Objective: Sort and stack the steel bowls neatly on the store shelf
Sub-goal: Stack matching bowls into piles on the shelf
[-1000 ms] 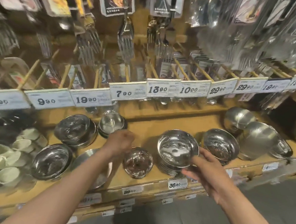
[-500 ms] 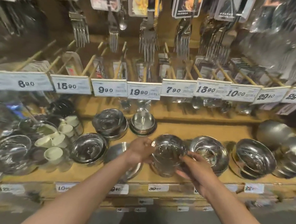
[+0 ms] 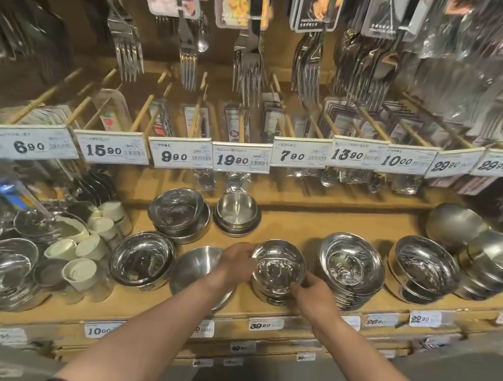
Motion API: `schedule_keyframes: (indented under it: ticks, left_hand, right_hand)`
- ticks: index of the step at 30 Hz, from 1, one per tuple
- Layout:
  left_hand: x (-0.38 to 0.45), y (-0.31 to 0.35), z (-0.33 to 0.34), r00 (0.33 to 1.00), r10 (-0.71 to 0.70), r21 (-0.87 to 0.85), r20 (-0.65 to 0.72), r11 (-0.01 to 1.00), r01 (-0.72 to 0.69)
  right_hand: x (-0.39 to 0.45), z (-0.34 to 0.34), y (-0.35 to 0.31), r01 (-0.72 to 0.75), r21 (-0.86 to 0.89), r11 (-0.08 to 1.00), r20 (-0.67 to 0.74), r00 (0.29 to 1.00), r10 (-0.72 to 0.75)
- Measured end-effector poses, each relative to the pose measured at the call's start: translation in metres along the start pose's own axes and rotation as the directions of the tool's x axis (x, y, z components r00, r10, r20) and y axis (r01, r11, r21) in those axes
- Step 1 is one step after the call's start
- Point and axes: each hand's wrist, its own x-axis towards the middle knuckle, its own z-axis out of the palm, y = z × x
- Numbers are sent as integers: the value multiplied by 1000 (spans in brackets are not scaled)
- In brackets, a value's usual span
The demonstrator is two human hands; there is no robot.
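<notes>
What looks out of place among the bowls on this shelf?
The pale cups at the left lie tumbled on their sides among the steel bowls. The matte bowl beside the left hand sits tilted and alone, not nested like the stack on its right.

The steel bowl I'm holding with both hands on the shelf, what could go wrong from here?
1. The steel bowl sits on a short stack near the shelf edge; a nudge could tip it off.
2. The taller bowl stack stands close beside the right hand; an outward move might topple it.
3. The left hand overlaps a matte bowl and may knock it.
</notes>
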Motion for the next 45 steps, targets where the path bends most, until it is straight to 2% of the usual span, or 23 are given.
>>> schedule_keyframes:
  ticks: [6,11,15,22,25,30,35,45]
  left_hand:
    - [9,8,3,999,3,272,47,962,-16]
    - [17,10,3,998,-26,415,65,910,-4]
    - [21,0,-4,996,-56,428,65,903,23]
    - [17,-16,-10,999,-3,377,48,926,-16]
    - [20,-17,-10,1000,5,395,27,919,-15]
    - [19,-21,-8,1000,17,410,-17,912,-8]
    - [15,-26,-5,998,33,352,-49,936,-14]
    - [14,-27,-3,997,20,331,-77,944,6]
  right_hand:
    - [5,5,2,-29,-120,992,-63,998,22]
    - [8,6,4,-31,-129,991,-54,998,24]
    - [10,3,0,11,-134,991,26,1000,-8]
    - [18,2,-9,118,-248,962,40,993,-112]
    - [19,1,-9,138,-241,961,49,990,-130]
    - [20,2,-8,153,-264,952,29,988,-150]
    - [19,2,-9,165,-281,945,25,986,-164]
    - [18,0,-12,170,-246,954,22,985,-170]
